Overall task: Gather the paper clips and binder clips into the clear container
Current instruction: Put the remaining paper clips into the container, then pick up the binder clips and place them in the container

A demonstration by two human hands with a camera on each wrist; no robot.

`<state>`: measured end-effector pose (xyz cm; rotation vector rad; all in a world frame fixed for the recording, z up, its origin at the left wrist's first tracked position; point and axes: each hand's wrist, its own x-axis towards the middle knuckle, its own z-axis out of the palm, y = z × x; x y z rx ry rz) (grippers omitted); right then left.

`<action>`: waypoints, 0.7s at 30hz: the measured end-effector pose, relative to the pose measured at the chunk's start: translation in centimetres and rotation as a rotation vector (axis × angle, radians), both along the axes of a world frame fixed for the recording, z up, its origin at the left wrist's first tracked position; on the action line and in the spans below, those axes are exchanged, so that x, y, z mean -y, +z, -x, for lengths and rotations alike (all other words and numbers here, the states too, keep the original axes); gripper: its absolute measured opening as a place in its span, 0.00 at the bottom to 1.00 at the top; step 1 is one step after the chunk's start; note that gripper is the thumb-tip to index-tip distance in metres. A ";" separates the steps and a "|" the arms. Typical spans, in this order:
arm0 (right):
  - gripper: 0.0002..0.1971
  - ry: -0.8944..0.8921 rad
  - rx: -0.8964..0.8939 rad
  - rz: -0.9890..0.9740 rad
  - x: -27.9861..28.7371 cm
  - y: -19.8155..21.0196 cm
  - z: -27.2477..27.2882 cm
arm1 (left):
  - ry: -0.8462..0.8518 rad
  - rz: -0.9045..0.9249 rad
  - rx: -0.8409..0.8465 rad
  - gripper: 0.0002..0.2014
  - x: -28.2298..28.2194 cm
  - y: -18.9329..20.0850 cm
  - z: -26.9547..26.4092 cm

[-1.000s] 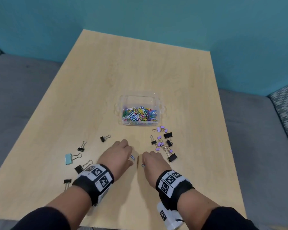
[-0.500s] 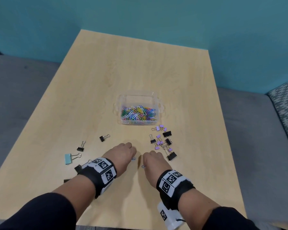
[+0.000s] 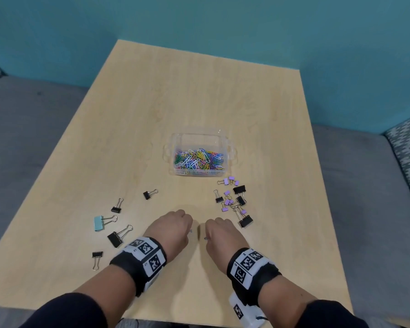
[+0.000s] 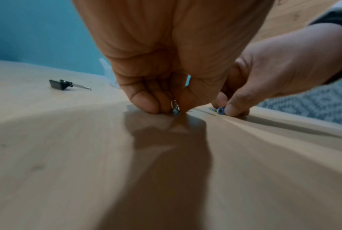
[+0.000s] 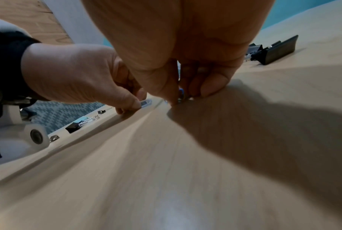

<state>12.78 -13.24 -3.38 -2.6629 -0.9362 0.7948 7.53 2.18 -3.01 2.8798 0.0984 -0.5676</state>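
Note:
A clear container (image 3: pixel 224 140) holding several coloured paper clips (image 3: pixel 199 158) sits mid-table. Both hands are down on the wood in front of it, side by side. My left hand (image 3: pixel 175 227) pinches a pale paper clip (image 4: pixel 175 106) against the table with curled fingers. A blue paper clip (image 5: pixel 181 93) is pinched by my right hand (image 3: pixel 218 233) in the same way, also seen as the blue clip (image 4: pixel 220 110) in the left wrist view. Black and light blue binder clips (image 3: pixel 100 223) lie scattered to the left. A cluster of purple and black binder clips (image 3: pixel 234 200) lies to the right.
The wooden table (image 3: pixel 199 91) stands against a teal wall, with grey cushions on either side and a patterned cushion (image 3: pixel 407 157) at the right. One black binder clip (image 3: pixel 149 194) lies between the left hand and the container.
The left hand's fingers have curled in from a stretched reach and now pinch the clip. The right hand has stayed in place on its clip.

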 end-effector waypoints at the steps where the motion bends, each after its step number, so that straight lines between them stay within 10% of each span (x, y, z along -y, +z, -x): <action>1: 0.12 0.007 0.004 -0.006 0.1 -0.1 0.1 | -0.016 -0.002 0.000 0.06 0.2 0.0 0.2; 5: 0.12 0.035 0.000 -0.011 0.2 -0.1 -0.1 | -0.006 0.036 -0.006 0.07 0.4 -0.2 0.4; 12: 0.09 -0.235 -0.153 -0.121 -1.0 3.6 -7.1 | 0.551 0.355 0.177 0.03 -5.0 2.2 -3.7; 21: 0.10 -0.427 -0.094 -0.390 -5.6 8.2 -15.1 | 0.605 0.523 0.412 0.08 -7.5 7.2 -11.1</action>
